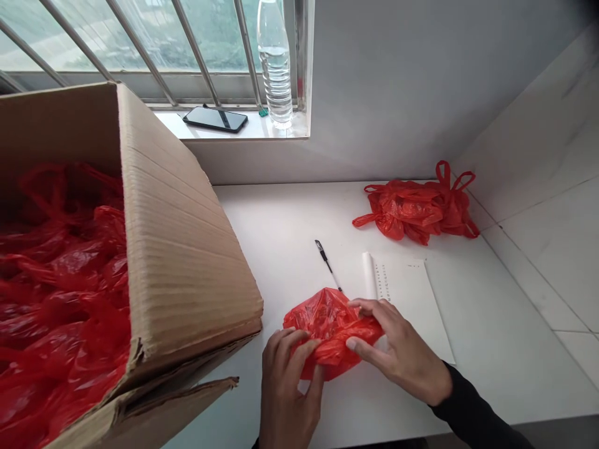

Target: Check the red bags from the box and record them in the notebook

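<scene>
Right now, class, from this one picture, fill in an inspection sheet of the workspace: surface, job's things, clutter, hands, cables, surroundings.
Surface: white table.
Job's things: crumpled red bag on the table.
Clutter: open box at left holding red bags; pile of the same far right; pen and paper beside the bag.
Hands: left hand and right hand both grip the bag.
Cables: nothing seen.
Surroundings: barred window; phone and bottle on its sill; tiled wall at right.
</scene>
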Demonstrator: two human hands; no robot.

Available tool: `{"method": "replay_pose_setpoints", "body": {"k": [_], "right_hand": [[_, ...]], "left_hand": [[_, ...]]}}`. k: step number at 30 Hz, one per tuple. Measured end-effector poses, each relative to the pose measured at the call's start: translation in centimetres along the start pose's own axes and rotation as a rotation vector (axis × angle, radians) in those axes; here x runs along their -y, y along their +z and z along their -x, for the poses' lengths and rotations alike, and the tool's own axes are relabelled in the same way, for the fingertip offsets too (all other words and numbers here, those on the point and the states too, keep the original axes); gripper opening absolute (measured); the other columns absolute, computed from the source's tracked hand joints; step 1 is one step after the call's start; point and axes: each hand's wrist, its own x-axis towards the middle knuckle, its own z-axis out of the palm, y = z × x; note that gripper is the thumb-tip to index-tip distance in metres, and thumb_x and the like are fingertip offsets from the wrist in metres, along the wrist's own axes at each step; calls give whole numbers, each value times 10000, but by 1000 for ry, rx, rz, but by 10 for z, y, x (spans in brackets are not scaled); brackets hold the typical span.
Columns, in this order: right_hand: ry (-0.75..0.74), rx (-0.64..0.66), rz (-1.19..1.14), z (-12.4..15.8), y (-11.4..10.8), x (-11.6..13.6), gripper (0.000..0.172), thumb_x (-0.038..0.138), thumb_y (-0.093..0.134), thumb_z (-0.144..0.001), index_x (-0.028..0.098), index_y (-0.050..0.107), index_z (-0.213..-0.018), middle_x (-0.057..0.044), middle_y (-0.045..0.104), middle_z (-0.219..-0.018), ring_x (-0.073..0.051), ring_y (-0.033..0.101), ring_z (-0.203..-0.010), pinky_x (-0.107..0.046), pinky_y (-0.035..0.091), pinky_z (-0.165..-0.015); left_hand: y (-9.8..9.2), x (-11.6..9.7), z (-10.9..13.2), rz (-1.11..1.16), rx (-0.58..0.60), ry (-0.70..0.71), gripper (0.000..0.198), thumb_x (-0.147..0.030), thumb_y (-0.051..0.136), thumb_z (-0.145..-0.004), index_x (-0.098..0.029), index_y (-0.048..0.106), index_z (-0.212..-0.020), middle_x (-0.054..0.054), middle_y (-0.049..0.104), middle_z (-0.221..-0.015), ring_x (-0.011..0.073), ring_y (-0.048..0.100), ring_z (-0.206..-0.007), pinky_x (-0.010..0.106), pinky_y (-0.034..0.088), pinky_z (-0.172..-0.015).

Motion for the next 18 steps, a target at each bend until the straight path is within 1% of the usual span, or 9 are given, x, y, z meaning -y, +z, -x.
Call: {"method": "replay_pose_setpoints", "body": {"k": [2,3,6,8,10,12,14,16,18], "right_hand": [[-15,-6,0,1,-4,-1,192,424,565,-962,288,624,-1085,-28,649,-1037,-233,578,-1014,-389,469,-907],[7,-62,-25,2,-9,-3,170,418,541,-977,279,632,-1013,-21,642,-964,-219,583,-949,-366,474,-859],[115,-288,-147,10,-22,-13,167,434,546,-978,271,578,-977,4,589,-907,-178,573,-864,-302,471,-778],[130,-336,-215,14,-27,-18,160,437,555,-974,283,541,-1014,14,570,-954,-164,570,-909,-283,469,-809],[118,-311,-244,18,-28,-18,211,439,575,-962,309,517,-1118,18,564,-988,-165,565,-960,-295,462,-871],[135,-291,-210,19,-28,-16,345,448,615,-935,338,491,-1238,25,563,-970,-171,561,-957,-327,450,-912],[167,-303,-153,21,-29,-14,364,455,652,-909,347,526,-1233,27,570,-946,-177,566,-935,-346,447,-901],[179,-347,-132,23,-32,-11,262,440,659,-905,327,581,-1129,15,593,-991,-187,578,-968,-348,453,-879],[119,-476,-149,28,-36,-5,226,376,676,-896,308,586,-1092,-4,595,-1081,-198,576,-1043,-346,455,-901]], "left_hand": [[-3,3,0,30,-52,-85,173,-222,639,-880,-320,688,-1014,-10,694,-1078,213,598,-1093,349,453,-1000],[-5,5,2,35,-82,-150,131,-237,615,-904,-302,676,-1000,-5,697,-1050,203,619,-1039,326,481,-939],[-10,4,8,37,-149,-344,157,-282,529,-969,-266,623,-1094,20,694,-1062,189,654,-965,287,513,-825],[-10,-3,10,53,-178,-412,242,-316,524,-972,-271,584,-1203,33,676,-1149,200,649,-1045,293,509,-870],[-8,-13,8,95,-186,-375,320,-317,576,-943,-294,561,-1261,35,638,-1234,211,610,-1144,306,487,-944],[-8,-23,3,145,-177,-247,289,-260,627,-906,-313,600,-1189,16,627,-1217,197,594,-1140,296,467,-965],[-9,-31,-1,176,-206,-155,210,-195,621,-899,-310,629,-1075,1,626,-1149,171,596,-1070,277,457,-945],[-12,-39,-1,162,-316,-190,162,-190,630,-890,-307,645,-1001,-5,602,-1109,154,581,-1025,251,440,-906],[-16,-48,2,146,-409,-298,118,-226,665,-868,-315,677,-945,-13,580,-984,141,562,-909,228,427,-820]]}}
